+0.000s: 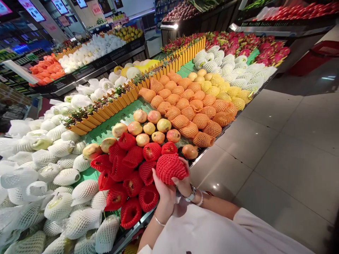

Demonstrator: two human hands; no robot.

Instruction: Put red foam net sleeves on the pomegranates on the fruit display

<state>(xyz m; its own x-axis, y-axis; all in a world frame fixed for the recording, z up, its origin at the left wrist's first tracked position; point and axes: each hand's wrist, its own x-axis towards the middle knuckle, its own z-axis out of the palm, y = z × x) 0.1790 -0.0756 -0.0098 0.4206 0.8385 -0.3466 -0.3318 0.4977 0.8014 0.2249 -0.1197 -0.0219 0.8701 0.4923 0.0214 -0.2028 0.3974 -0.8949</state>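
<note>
Both my hands hold one fruit wrapped in a red foam net (171,167) just above the front edge of the display. My left hand (162,192) cups it from below with fingers curled round it. My right hand (182,181), with a watch and bracelet on its wrist, grips its right side. Several more red-netted fruits (127,176) lie just left of it. Bare yellow-pink fruits (149,128) sit behind them on green matting (119,118).
White-netted fruit (53,183) fills the left of the stand, orange-netted fruit (190,109) and yellow-netted fruit (230,93) the right. A yellow picket divider (111,107) runs along the back. Tiled floor (286,148) lies to the right. More produce stands are behind.
</note>
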